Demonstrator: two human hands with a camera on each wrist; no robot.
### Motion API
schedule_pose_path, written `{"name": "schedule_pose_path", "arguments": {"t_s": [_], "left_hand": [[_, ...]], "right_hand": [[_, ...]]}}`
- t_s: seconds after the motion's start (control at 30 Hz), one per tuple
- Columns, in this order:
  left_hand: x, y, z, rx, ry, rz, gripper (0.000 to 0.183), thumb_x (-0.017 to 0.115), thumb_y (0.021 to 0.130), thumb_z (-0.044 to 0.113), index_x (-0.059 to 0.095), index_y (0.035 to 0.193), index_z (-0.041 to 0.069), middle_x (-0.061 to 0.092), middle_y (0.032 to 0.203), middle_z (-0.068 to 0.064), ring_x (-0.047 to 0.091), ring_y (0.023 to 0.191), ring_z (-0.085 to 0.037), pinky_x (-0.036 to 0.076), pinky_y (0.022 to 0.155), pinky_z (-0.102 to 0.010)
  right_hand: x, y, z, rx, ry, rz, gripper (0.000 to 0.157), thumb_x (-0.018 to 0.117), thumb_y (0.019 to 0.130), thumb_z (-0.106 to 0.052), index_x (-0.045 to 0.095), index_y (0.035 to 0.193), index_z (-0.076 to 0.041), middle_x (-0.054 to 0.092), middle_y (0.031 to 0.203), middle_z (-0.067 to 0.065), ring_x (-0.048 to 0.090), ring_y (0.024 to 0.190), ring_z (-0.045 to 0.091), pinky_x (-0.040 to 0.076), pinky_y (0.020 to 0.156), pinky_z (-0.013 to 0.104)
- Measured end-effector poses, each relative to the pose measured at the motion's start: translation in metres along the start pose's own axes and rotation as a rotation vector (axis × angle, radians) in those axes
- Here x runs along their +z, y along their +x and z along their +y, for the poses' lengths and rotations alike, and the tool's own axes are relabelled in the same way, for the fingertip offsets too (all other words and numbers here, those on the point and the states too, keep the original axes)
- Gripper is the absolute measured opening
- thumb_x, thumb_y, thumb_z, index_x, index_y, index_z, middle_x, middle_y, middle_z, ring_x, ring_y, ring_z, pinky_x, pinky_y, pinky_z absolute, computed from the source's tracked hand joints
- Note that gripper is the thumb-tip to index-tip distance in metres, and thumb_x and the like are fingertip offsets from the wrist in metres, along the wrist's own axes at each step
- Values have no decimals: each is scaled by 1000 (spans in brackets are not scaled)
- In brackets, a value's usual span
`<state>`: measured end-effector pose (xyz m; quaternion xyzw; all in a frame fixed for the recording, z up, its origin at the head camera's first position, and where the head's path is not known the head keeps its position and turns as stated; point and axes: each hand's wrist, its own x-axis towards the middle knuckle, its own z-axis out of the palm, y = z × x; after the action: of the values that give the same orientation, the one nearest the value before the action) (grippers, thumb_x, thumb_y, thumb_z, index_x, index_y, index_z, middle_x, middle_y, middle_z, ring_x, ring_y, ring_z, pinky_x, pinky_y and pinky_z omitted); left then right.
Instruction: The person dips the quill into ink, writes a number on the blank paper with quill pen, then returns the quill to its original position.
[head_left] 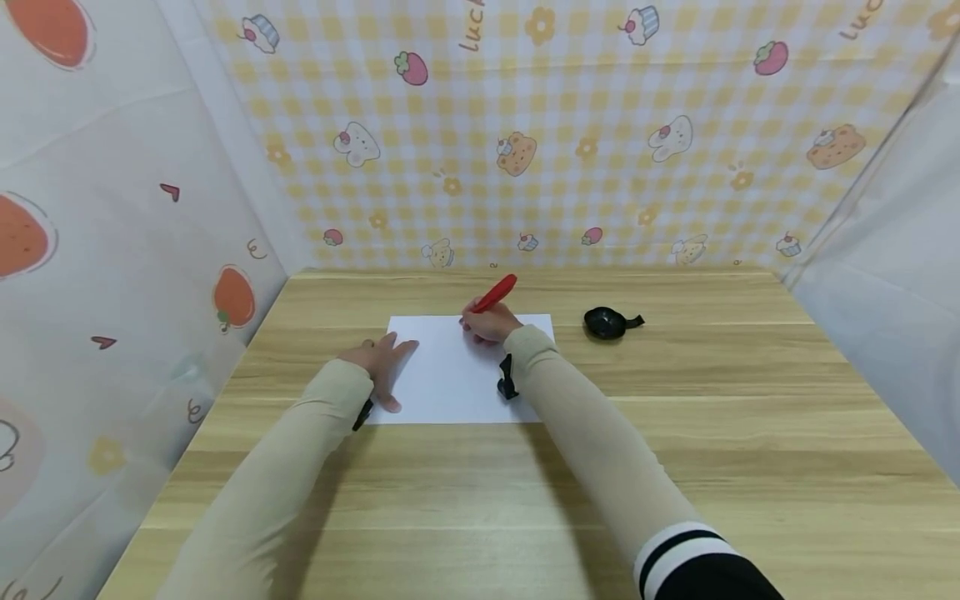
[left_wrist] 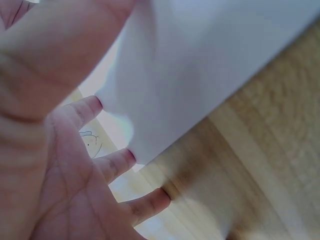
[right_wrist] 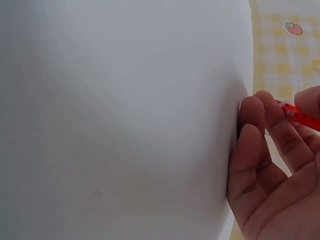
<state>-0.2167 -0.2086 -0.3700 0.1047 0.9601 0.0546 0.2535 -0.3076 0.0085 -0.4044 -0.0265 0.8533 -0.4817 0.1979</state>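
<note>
A sheet of white paper (head_left: pixel 442 379) lies flat on the wooden table. Over its left edge my left hand (head_left: pixel 382 367) rests with fingers spread, the thumb near the lower left corner. Seen from the left wrist, some fingertips (left_wrist: pixel 127 156) press at the paper's edge and another touches the wood. My right hand (head_left: pixel 489 322) is at the paper's upper part, pinching a red pen (head_left: pixel 497 292) between thumb and fingers, its top slanting up and right. In the right wrist view, curled fingers (right_wrist: pixel 245 155) rest on the paper, and the pen's tip is hidden behind them.
Right of the paper sits a small black pan-shaped object (head_left: pixel 606 323) with a short handle. The wooden table (head_left: pixel 720 433) ends at a yellow checked backdrop (head_left: pixel 555 108). A white printed curtain (head_left: pixel 135 275) hangs along the left side.
</note>
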Motion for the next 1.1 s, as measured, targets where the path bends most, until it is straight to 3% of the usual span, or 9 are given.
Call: {"name": "schedule_pose_path", "arguments": {"t_s": [0.53, 0.8, 0.93, 1.1], "left_hand": [[0, -2, 1, 6, 22, 10, 118, 90, 66, 37, 17, 156, 17, 7, 158, -25, 21, 137, -50, 38, 97, -61], [10, -6, -2, 6, 26, -4, 119, 91, 63, 40, 19, 156, 17, 10, 158, -25, 26, 135, -52, 41, 94, -59], [6, -5, 0, 1, 12, 8, 117, 90, 65, 39, 19, 156, 19, 8, 159, -23, 24, 136, -51, 38, 96, -61], [3, -1, 3, -13, 27, 0, 113, 84, 70, 49, 16, 157, 24, 7, 159, -22, 23, 136, -52, 38, 96, -63]], "right_hand": [[-3, -4, 1, -59, 2, -48, 13, 55, 96, -19, 62, 103, -11, 68, 94, 5, 59, 64, 16, 50, 57, 28], [5, -5, 9, 24, 76, -93, 13, 58, 96, -19, 63, 105, -13, 69, 95, 5, 60, 69, 19, 51, 62, 30], [1, -7, 4, -5, 62, -67, 13, 56, 95, -18, 62, 104, -12, 68, 94, 5, 60, 69, 19, 51, 62, 30], [-4, -12, -1, -42, 42, -56, 13, 54, 95, -17, 61, 104, -10, 67, 93, 6, 59, 67, 17, 50, 60, 28]]}}
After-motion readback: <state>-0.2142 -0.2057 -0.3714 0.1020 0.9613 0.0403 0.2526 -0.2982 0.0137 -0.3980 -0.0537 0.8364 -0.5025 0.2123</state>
